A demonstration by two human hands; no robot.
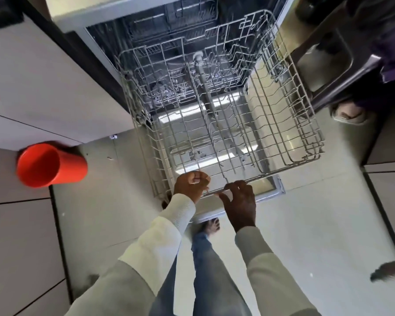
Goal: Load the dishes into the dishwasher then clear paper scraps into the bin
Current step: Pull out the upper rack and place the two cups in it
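**Ana:** Is the person nearly done?

**Ben:** No, it looks like the very start. The dishwasher [160, 49] is open and its upper rack [226, 115] is pulled out over the open door [269, 185]. The rack has nothing in it. No plates, no cups.

**Ana:** What are the hands doing?

**Ben:** Both are at the front bar of the rack. The left hand [192, 184] is curled shut around the bar. The right hand [240, 201] has its fingers hooked over the bar, pinching it.

**Ana:** Where are the dishes?

**Ben:** Only one shows. A red cup [51, 165] stands at the edge of the counter [32, 83], well apart from the rack on the left.

**Ana:** And the paper scraps?

**Ben:** A few tiny white bits [113, 137] lie on the floor [306, 224] near the cabinet. They may be paper. No bin is in sight. So all the loading and all the cleaning are probably left to do.
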